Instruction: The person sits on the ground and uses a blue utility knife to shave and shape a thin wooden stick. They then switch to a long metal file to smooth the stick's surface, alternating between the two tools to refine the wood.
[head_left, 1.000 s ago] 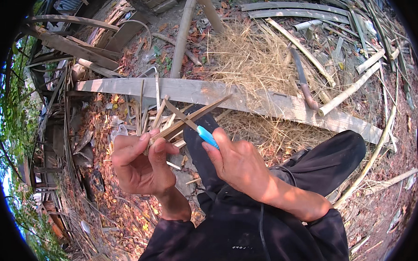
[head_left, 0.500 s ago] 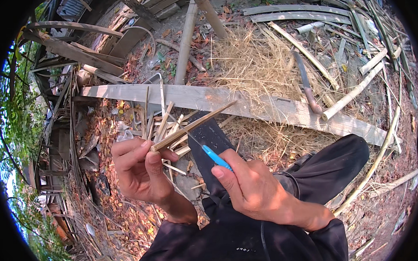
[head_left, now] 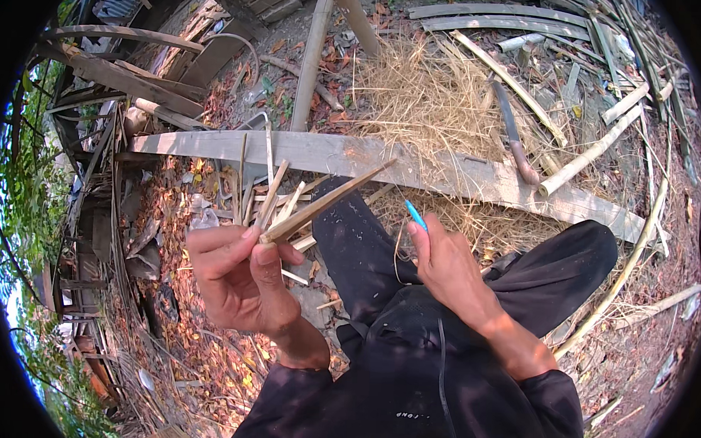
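My left hand [head_left: 244,281] pinches the thick end of a split bamboo stick [head_left: 324,204] between thumb and fingers. The stick slants up to the right, and its narrow dark tip overlaps the plank in the picture. Closed round a small knife with a blue handle [head_left: 416,215], my right hand [head_left: 458,273] is apart from the stick, to its right. The knife's thin blade is faint against the straw. A thin curled strip [head_left: 398,255] shows just left of my right hand, above my dark trousers.
A long plank [head_left: 322,152] lies across in front of me. Beyond it are straw [head_left: 416,98], a large knife [head_left: 512,136] and a bamboo pole [head_left: 592,150]. Cut bamboo pieces [head_left: 270,193] lie left of my legs. Dry leaves and stacked timber fill the left side.
My right hand has drawn the blue-handled knife away from the stick, to the right. A thin curled strip now shows beside it. My left hand keeps its pinch and has barely moved.
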A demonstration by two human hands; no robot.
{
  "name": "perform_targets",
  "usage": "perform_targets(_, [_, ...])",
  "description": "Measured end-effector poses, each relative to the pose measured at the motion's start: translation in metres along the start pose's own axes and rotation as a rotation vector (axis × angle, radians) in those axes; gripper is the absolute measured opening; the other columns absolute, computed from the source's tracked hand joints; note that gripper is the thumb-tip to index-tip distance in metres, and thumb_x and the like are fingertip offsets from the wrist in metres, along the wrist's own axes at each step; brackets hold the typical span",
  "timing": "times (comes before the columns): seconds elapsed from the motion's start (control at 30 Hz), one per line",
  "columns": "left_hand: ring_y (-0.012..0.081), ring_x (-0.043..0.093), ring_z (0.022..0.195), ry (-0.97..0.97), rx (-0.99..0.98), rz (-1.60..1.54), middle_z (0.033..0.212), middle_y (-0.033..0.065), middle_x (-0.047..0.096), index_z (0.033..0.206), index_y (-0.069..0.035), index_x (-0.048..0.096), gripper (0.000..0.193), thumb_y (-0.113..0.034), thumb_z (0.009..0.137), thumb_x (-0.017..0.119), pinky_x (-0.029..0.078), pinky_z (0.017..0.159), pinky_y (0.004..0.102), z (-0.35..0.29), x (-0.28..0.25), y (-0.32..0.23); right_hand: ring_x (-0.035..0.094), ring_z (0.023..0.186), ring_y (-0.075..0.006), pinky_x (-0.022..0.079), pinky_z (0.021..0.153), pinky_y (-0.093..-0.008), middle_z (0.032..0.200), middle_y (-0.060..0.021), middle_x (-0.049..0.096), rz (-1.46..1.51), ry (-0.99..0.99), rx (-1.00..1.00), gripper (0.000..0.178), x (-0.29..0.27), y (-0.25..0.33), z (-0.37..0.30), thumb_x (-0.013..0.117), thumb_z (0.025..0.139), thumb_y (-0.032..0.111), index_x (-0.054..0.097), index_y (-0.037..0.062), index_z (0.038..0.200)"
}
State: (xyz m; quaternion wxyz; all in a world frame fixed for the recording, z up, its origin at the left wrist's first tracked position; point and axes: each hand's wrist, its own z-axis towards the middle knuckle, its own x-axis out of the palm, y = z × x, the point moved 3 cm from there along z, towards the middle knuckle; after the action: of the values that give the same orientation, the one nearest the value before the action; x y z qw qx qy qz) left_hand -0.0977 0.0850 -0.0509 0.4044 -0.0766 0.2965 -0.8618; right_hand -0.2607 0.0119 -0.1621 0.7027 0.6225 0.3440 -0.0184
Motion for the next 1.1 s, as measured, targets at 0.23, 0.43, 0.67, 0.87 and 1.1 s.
perform_targets(0.23, [0.0114, 0.05, 0.05, -0.099, -0.073, -0.015, 0.079, 0.0094, 0.041, 0.088, 0.005, 0.05, 0.008, 0.002, 0.084, 0.056, 0.044, 0.039, 0.0199, 0.004, 0.002, -0.008, 0.052, 0.04, -0.0366, 0.037, 0.035, -0.0414, 0.045, -0.0158, 0.045, 0.27, 0.034, -0.451, 0.02, -0.023, 0.103, -0.024, 0.053, 0.093, 0.013, 0.043, -0.0035, 0.089])
perform_targets(0.43, [0.0113, 0.049, 0.047, -0.184, -0.089, -0.006, 0.078, 0.0091, 0.04, 0.085, 0.005, 0.049, 0.008, 0.001, 0.085, 0.056, 0.044, 0.038, 0.0193, -0.006, 0.01, -0.012, 0.054, 0.045, -0.0374, 0.039, 0.038, -0.0432, 0.051, -0.0164, 0.05, 0.25, 0.086, -0.315, 0.016, 0.004, 0.092, -0.017, 0.056, 0.09, 0.011, 0.044, 0.0002, 0.087])
perform_targets(0.67, [0.0098, 0.048, 0.045, -0.135, -0.074, 0.061, 0.079, 0.0103, 0.043, 0.088, 0.006, 0.049, 0.01, -0.001, 0.085, 0.057, 0.04, 0.035, 0.0182, 0.001, 0.012, -0.012, 0.055, 0.051, -0.0415, 0.042, 0.043, -0.0472, 0.05, -0.0207, 0.049, -0.28, -0.069, -0.115, 0.024, 0.032, -0.042, -0.002, 0.049, 0.094, 0.02, 0.047, -0.0006, 0.083])
perform_targets(0.87, [0.0102, 0.045, 0.044, -0.28, -0.095, 0.004, 0.076, 0.0083, 0.039, 0.087, 0.006, 0.048, 0.01, 0.001, 0.085, 0.055, 0.039, 0.032, 0.0184, -0.004, 0.012, -0.004, 0.054, 0.054, -0.0461, 0.037, 0.046, -0.0506, 0.055, -0.0256, 0.052, 0.227, 0.015, 0.002, 0.028, -0.019, 0.04, -0.002, 0.044, 0.097, 0.024, 0.048, -0.0022, 0.087])
perform_targets(1.1, [0.0095, 0.044, 0.043, -0.271, -0.119, -0.144, 0.074, 0.0082, 0.04, 0.086, 0.004, 0.049, 0.009, 0.001, 0.083, 0.056, 0.038, 0.031, 0.0179, 0.0, 0.011, 0.0, 0.047, 0.041, -0.0329, 0.038, 0.039, -0.0395, 0.063, -0.0163, 0.052, 0.283, 0.201, -0.32, 0.019, -0.022, 0.103, -0.011, 0.054, 0.093, 0.015, 0.048, -0.0032, 0.092])
